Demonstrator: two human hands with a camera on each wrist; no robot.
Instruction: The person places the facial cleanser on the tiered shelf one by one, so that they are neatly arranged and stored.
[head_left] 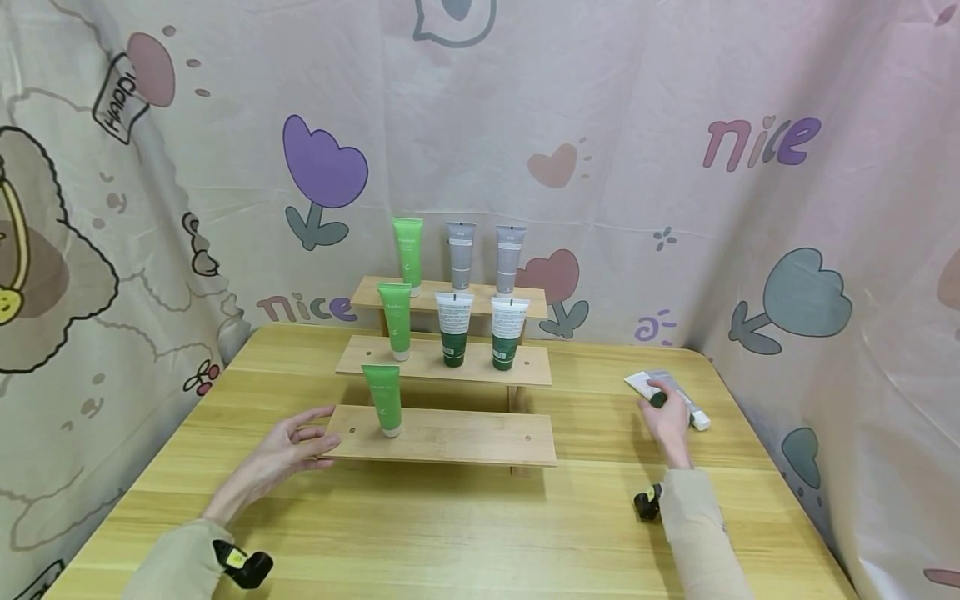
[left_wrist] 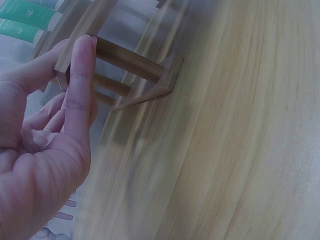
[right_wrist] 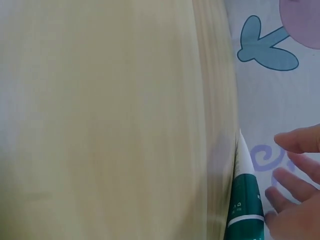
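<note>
A three-tier wooden display stand (head_left: 472, 437) stands mid-table. My left hand (head_left: 288, 450) grips the left end of its lowest shelf, with fingers on both sides of the board in the left wrist view. Upright on that shelf is a green squeeze tube (head_left: 386, 400). At the right, my right hand (head_left: 667, 417) hovers over a white-and-dark-green squeeze tube (right_wrist: 246, 200) and a grey squeeze tube (head_left: 671, 383) lying on the table. In the right wrist view its fingers are spread beside the white-and-dark-green tube, with a gap between thumb and fingers.
A green tube (head_left: 395, 321) and two white-and-dark-green tubes (head_left: 453, 329) stand on the middle shelf. The top shelf carries another green tube (head_left: 408, 250) and two grey tubes (head_left: 461, 254). A printed curtain (head_left: 630, 200) hangs behind the wooden table (head_left: 450, 533).
</note>
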